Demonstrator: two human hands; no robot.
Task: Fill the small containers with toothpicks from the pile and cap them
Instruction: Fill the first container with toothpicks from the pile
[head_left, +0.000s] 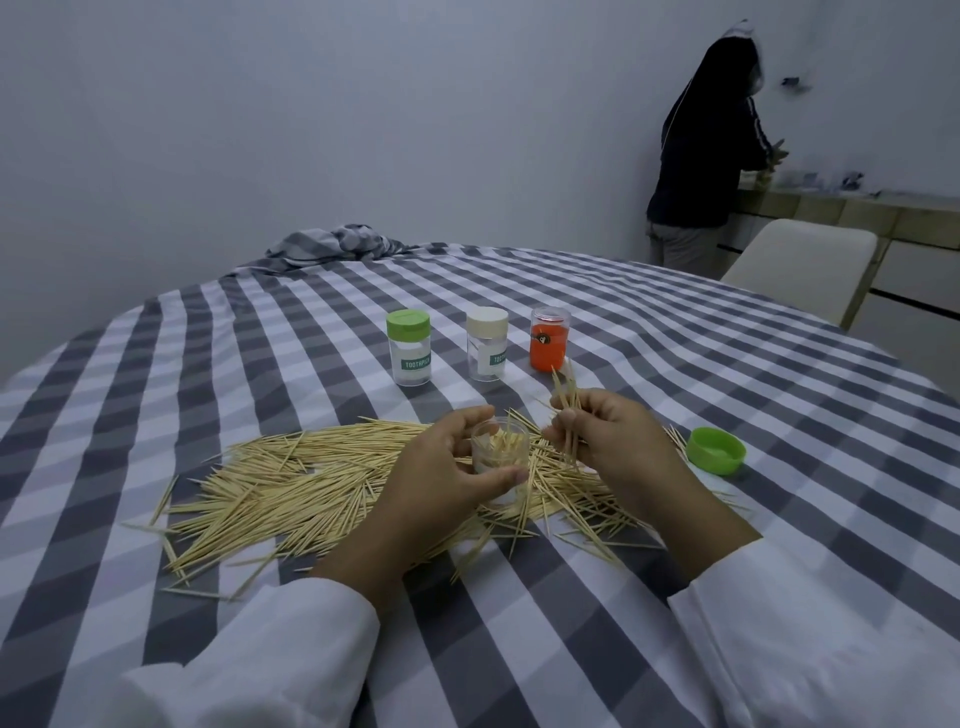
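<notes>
While the left hand (441, 462) is gripping the open container (500, 452), the right hand (608, 436) is pinching toothpicks (566, 405), needing to be aimed into its mouth.

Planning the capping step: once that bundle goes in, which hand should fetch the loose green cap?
Right, probably. The loose green cap lies just beside the right hand, while the left hand grips the open container.
</notes>
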